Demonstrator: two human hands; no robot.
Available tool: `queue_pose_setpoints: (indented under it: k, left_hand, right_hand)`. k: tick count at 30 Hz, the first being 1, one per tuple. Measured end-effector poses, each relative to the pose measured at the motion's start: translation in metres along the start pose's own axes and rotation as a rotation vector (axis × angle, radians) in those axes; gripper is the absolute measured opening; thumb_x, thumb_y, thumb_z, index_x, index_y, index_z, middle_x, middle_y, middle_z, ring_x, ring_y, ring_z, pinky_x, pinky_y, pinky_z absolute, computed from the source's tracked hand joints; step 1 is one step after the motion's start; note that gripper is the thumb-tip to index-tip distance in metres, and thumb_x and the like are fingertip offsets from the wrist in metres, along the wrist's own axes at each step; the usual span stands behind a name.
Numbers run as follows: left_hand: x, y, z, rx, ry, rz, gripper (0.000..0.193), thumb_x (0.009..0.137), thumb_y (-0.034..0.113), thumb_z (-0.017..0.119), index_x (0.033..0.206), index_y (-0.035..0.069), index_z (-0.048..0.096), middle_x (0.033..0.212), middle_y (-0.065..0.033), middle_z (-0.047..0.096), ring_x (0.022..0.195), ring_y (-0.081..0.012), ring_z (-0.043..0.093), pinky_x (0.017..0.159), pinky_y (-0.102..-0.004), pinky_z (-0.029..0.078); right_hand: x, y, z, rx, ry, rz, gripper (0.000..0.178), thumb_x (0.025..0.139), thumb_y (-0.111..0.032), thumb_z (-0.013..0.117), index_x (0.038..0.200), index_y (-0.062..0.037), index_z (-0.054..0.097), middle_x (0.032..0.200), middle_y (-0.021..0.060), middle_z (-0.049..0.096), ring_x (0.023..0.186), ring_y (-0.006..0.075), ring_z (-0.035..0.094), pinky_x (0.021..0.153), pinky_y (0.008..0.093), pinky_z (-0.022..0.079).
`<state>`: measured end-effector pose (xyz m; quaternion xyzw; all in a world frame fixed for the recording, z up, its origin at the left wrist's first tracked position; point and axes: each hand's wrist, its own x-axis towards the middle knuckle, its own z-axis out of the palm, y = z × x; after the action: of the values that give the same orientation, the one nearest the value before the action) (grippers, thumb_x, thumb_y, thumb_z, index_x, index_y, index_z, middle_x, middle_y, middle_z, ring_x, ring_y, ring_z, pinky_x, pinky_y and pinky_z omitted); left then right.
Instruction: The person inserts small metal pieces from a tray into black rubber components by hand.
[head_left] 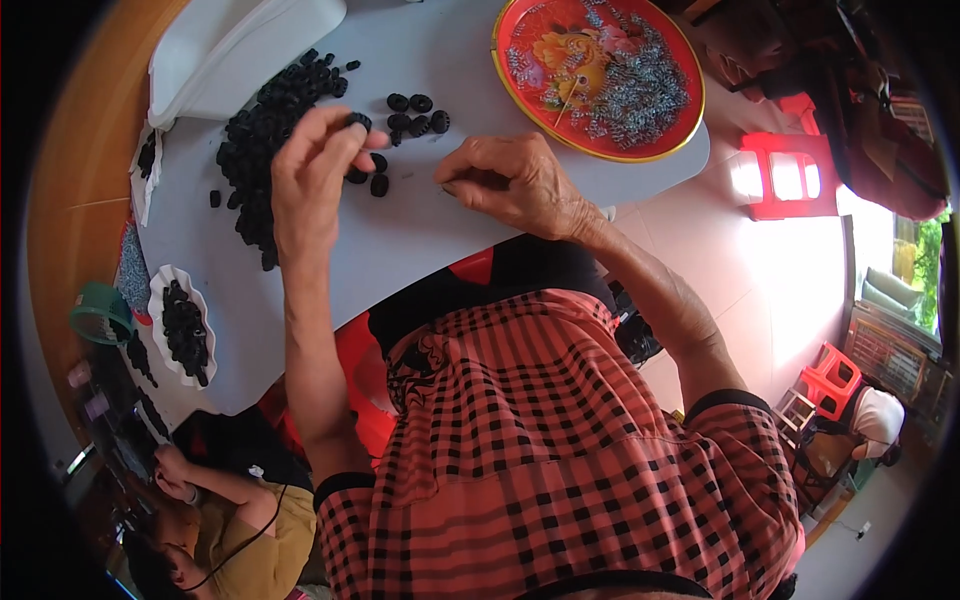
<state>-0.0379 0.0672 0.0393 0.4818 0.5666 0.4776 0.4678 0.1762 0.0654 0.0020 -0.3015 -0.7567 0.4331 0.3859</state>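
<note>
My left hand [310,185] is raised over the grey table [420,240], pinching a small black ridged wheel [360,122] between thumb and fingers. To the right, my right hand [515,185] is closed, its thumb and fingertips pressed together; what they hold, if anything, is too small to make out. A large heap of similar black wheels [255,160] lies left of my left hand. Several loose wheels [418,120] sit between and beyond the two hands. At the far right stands a round red tray [520,95] with a gold rim, holding many small silvery metal pieces.
A white plastic bin [215,60] stands at the far left. On the left, a scalloped white dish [208,345] holds more black parts, beside a green container [100,312]. Another person [255,530] sits at the lower left. Red stools [790,175] stand on the floor at right.
</note>
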Motion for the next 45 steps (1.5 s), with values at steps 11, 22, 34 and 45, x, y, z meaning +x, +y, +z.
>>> queue_pose_setpoints:
  k: [11,22,34,45]
  left_hand:
    - [-0.063,-0.03,0.053,-0.716,0.035,-0.199,0.019,0.091,0.012,0.054,0.105,-0.001,0.058,0.083,-0.0097,0.064,0.077,-0.0176,0.063,0.067,-0.0289,0.049]
    - [-0.066,-0.038,0.067,-0.832,0.039,-0.297,0.022,0.094,0.019,0.053,0.107,0.001,0.056,0.078,-0.0079,0.063,0.071,-0.0153,0.06,0.067,-0.0279,0.05]
    - [-0.067,-0.041,0.067,-0.819,0.029,-0.234,0.022,0.094,0.017,0.053,0.106,-0.002,0.057,0.08,-0.0095,0.063,0.072,-0.0161,0.062,0.068,-0.0289,0.051]
    - [-0.066,-0.035,0.056,-0.741,-0.2,-0.302,0.021,0.095,0.015,0.051,0.105,-0.002,0.058,0.082,-0.011,0.064,0.072,-0.017,0.062,0.066,-0.0292,0.051]
  right_hand:
    - [-0.002,-0.003,-0.004,0.522,0.048,0.206,0.008,0.087,-0.001,0.062,0.095,0.0013,0.061,0.084,0.0,0.061,0.076,0.0048,0.057,0.07,0.0213,0.05]
    - [-0.006,0.002,-0.002,0.429,0.11,0.21,0.011,0.087,-0.003,0.064,0.097,0.0012,0.062,0.081,-0.0004,0.062,0.078,0.0034,0.058,0.072,0.0206,0.05]
    - [-0.007,0.002,-0.002,0.487,0.039,0.124,0.011,0.088,-0.004,0.065,0.096,0.0016,0.062,0.085,0.0015,0.064,0.08,0.0064,0.061,0.073,0.0207,0.051]
    - [-0.004,0.007,-0.004,0.398,-0.006,0.205,0.011,0.089,-0.005,0.063,0.099,-0.0004,0.063,0.091,0.0012,0.064,0.086,0.0063,0.06,0.077,0.0212,0.051]
